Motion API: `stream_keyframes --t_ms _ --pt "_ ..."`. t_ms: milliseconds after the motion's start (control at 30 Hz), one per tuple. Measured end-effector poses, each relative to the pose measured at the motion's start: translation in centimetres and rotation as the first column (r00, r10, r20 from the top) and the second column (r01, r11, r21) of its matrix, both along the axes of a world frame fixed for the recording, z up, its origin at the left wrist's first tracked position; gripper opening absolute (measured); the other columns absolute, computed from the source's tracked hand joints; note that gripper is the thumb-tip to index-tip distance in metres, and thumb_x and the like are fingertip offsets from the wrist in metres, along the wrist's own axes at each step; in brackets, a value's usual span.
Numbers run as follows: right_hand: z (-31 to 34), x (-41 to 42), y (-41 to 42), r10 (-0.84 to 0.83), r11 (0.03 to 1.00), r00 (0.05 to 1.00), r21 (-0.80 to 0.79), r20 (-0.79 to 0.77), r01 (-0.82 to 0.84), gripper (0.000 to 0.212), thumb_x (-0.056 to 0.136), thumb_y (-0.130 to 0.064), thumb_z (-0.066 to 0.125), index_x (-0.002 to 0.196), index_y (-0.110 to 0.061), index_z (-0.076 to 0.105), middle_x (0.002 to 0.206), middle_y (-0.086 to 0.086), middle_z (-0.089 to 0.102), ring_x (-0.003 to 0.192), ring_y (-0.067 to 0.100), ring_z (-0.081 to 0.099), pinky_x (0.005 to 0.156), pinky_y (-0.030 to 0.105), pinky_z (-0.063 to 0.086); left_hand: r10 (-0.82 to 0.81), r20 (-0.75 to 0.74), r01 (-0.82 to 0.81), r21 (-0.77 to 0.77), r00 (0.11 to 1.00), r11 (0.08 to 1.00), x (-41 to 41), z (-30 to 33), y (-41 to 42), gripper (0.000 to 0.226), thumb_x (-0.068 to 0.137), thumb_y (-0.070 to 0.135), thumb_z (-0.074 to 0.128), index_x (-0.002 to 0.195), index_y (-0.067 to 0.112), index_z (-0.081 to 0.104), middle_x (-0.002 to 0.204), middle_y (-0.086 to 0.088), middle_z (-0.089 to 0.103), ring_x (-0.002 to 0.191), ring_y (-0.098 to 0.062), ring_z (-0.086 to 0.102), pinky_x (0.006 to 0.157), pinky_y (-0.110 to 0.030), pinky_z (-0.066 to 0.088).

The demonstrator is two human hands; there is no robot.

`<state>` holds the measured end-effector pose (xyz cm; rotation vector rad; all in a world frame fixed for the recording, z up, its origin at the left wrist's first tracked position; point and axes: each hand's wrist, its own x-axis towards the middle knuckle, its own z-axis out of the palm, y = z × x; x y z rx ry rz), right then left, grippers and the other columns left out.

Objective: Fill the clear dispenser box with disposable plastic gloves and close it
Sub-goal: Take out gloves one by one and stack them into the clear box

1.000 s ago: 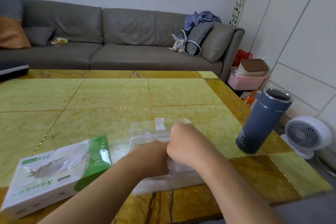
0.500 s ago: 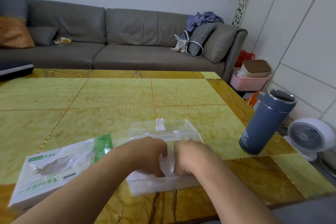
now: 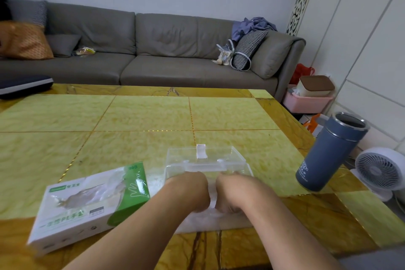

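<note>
The clear dispenser box (image 3: 219, 223) sits near the table's front edge, and its lid (image 3: 206, 155) is tipped open towards the far side. A whitish wad of plastic gloves (image 3: 213, 200) fills the box. My left hand (image 3: 188, 190) and my right hand (image 3: 234, 190) are side by side inside the box, backs up. Their fingers curl down into the gloves and are mostly hidden. The white and green glove carton (image 3: 87, 204) lies just left of the box.
A blue-grey tumbler (image 3: 328, 151) without a lid stands at the table's right edge. The yellow-green table (image 3: 131, 116) stretches far ahead. A dark flat object (image 3: 24, 84) rests at its far left. A sofa stands behind the table, and a white fan (image 3: 381, 173) on the floor at right.
My right hand came down from above the box to sit level with my left. Both hands have sunk deeper into the gloves. The lid is uncovered and in full view.
</note>
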<state>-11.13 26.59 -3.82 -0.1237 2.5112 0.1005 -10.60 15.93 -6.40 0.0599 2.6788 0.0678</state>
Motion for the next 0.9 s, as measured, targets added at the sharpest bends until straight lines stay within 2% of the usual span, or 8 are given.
stream_keyframes --t_ms 133,267,367,467,600,700,833,900 --pt "-0.1 0.1 0.0 0.018 0.999 0.999 -0.045 -0.050 -0.020 0.006 0.093 -0.014 0.063 0.091 -0.010 0.060 0.091 0.010 0.057 0.081 0.027 0.058 0.068 0.031 0.045 0.002 -0.158 0.006 0.056 0.987 0.998 1.1 0.8 -0.8 0.008 0.095 0.009 0.054 0.102 0.011 0.058 0.097 -0.005 0.061 0.092 -0.026 0.065 0.069 -0.032 0.046" --pt "-0.4 -0.4 -0.7 -0.001 1.000 0.992 -0.020 -0.127 -0.002 0.006 0.094 -0.017 0.064 0.089 -0.016 0.061 0.089 0.005 0.064 0.088 0.027 0.068 0.075 0.033 0.053 -0.102 -0.271 0.133 0.097 0.957 0.986 2.9 2.6 -3.1 0.011 0.093 0.003 0.047 0.097 0.012 0.053 0.084 -0.002 0.049 0.080 -0.025 0.057 0.061 -0.033 0.045" --pt "0.5 0.2 -1.1 0.002 1.000 0.965 -0.023 -0.262 -0.008 0.018 0.092 -0.009 0.054 0.079 -0.020 0.053 0.081 0.001 0.057 0.075 0.023 0.061 0.070 0.032 0.050 -0.142 -0.380 0.234 0.207 0.914 0.950 4.8 3.3 -5.6 0.040 0.090 0.003 0.043 0.121 0.023 0.059 0.111 0.001 0.065 0.099 -0.024 0.066 0.075 -0.041 0.058" --pt "1.9 1.6 -1.9 0.023 0.999 0.908 -0.027 -0.419 -0.038 0.021 0.090 -0.006 0.049 0.075 -0.021 0.045 0.077 -0.003 0.047 0.069 0.024 0.051 0.065 0.031 0.043 -0.026 -0.569 0.258 0.332 0.822 0.907 6.6 3.6 -8.9 0.043 0.092 0.006 0.044 0.122 0.032 0.061 0.116 0.014 0.065 0.102 -0.013 0.064 0.079 -0.038 0.057" --pt "3.1 3.0 -3.8 -0.001 0.994 0.827 -0.088 -0.563 -0.059 0.013 0.086 -0.008 0.052 0.084 -0.021 0.055 0.076 -0.003 0.046 0.063 0.022 0.044 0.057 0.031 0.036 0.279 -0.688 0.059 0.425 0.670 0.903 7.2 2.7 -15.1 0.015 0.094 0.028 0.056 0.108 0.034 0.058 0.097 0.018 0.057 0.088 -0.009 0.058 0.072 -0.038 0.054" --pt "3.3 3.4 -5.5 -0.011 0.983 0.745 -0.145 -0.667 -0.115 0.016 0.091 -0.012 0.052 0.096 -0.024 0.061 0.081 -0.004 0.053 0.077 0.028 0.051 0.064 0.034 0.041 0.312 -0.547 -0.124 0.353 0.777 0.928 7.0 1.0 -18.8 0.019 0.091 0.056 0.061 0.102 0.041 0.055 0.097 0.020 0.056 0.089 -0.003 0.057 0.072 -0.029 0.051" --pt "1.7 3.6 -8.0 -0.001 0.883 0.686 -0.323 -0.728 -0.341 0.018 0.098 -0.013 0.053 0.111 -0.024 0.057 0.106 -0.009 0.060 0.098 0.015 0.059 0.081 0.034 0.055 0.298 -0.572 -0.117 0.331 0.764 0.936 6.4 -0.5 -19.6 0.030 0.097 0.038 0.059 0.071 0.024 0.056 0.073 0.010 0.061 0.067 -0.006 0.057 0.059 -0.031 0.050" --pt "0.7 3.7 -9.3 0.066 0.798 0.739 -0.409 -0.671 -0.443 0.045 0.097 -0.011 0.059 0.138 -0.027 0.049 0.132 -0.011 0.053 0.119 0.011 0.055 0.100 0.032 0.054 0.318 -0.595 -0.091 0.379 0.738 0.921 6.3 -0.7 -19.7 0.029 0.098 0.038 0.056 0.074 0.024 0.056 0.074 0.009 0.062 0.069 -0.010 0.060 0.063 -0.036 0.054"
